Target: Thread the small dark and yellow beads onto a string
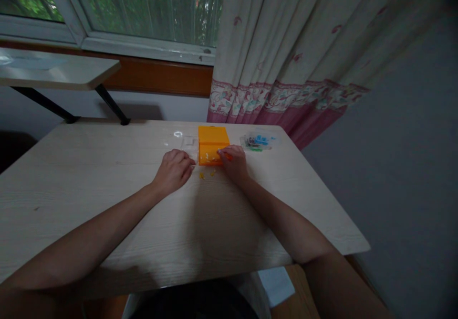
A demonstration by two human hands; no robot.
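Note:
An orange box point(212, 143) stands on the pale wooden table point(107, 190) at its far middle. My right hand point(234, 162) rests by the box's right front corner, fingers pinched on a small orange piece point(226, 155). My left hand point(174, 168) lies curled on the table left of the box, fingertips touching a clear plastic piece point(191, 155). A few tiny orange bits point(206, 174) lie on the table between the hands, in front of the box.
A clear bag of blue and green small parts point(257, 142) lies right of the box. Another clear plastic piece point(188, 142) lies left of it. A second table point(53, 73) stands behind, under a window. A curtain point(293, 70) hangs at the right.

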